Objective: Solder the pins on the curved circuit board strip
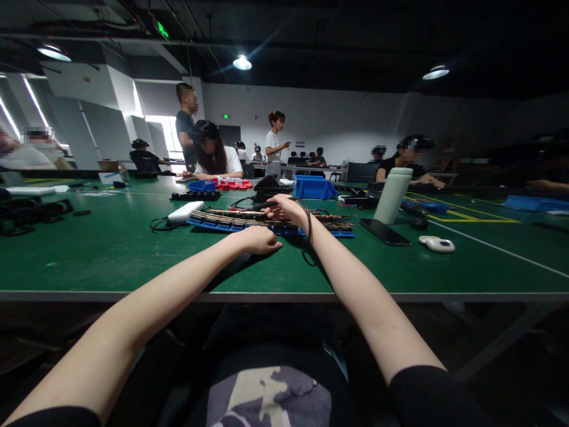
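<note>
A long blue strip assembly (pixel 217 223) with rows of copper-coloured and dark wires lies across the green table (pixel 133 261) in front of me. My left hand (pixel 260 239) is closed and rests at its near edge; whatever the fingers may hold is hidden. Over the middle of the assembly, my right hand (pixel 284 209) has its fingers curled around a slim black corded tool (pixel 255 207). The tool's working end cannot be made out clearly. Its black cable (pixel 308 228) loops past my right wrist and hangs down to the table.
A white box (pixel 186 211) with a cord touches the left end. Behind stand blue bins (pixel 315 187) and red parts (pixel 231 184). On the right are a phone (pixel 386 232), a pale green bottle (pixel 393 196), a white case (pixel 437 244) and a drill (pixel 422 209). Several people sit beyond.
</note>
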Motion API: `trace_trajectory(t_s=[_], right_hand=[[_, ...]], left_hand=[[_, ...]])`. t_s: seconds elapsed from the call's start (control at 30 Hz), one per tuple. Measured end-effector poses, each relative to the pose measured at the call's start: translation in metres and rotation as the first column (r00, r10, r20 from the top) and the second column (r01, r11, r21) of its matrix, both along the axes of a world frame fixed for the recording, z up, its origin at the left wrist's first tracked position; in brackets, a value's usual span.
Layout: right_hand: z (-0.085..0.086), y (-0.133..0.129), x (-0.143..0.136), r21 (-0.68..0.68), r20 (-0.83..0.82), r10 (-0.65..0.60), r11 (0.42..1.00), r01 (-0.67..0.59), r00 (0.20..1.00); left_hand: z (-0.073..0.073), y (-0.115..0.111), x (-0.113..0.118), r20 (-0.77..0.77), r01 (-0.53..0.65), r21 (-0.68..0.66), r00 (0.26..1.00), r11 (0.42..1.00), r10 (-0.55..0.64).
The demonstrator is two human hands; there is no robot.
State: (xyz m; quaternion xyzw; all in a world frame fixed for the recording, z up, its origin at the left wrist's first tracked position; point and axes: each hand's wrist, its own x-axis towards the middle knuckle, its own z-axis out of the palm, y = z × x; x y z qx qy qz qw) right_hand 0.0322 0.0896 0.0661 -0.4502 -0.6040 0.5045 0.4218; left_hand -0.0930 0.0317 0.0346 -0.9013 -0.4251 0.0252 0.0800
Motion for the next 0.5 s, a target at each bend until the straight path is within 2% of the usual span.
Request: trace_trajectory(t_s=[0.23,0.5], right_hand=[[0.003,-0.003,0.006,-0.056,-0.134,-0.022,0.998,0.014,0.991],[0.005,-0.001,0.011,-0.068,-0.230,-0.186,0.982,0.174,0.955]], left_hand=[[0.001,-0.002,0.000,-0.035,0.001,0.004,0.999,1.000,-0.001],[0.001,-0.002,0.000,-0.024,0.006,0.001,1.000,1.000,-0.006]])
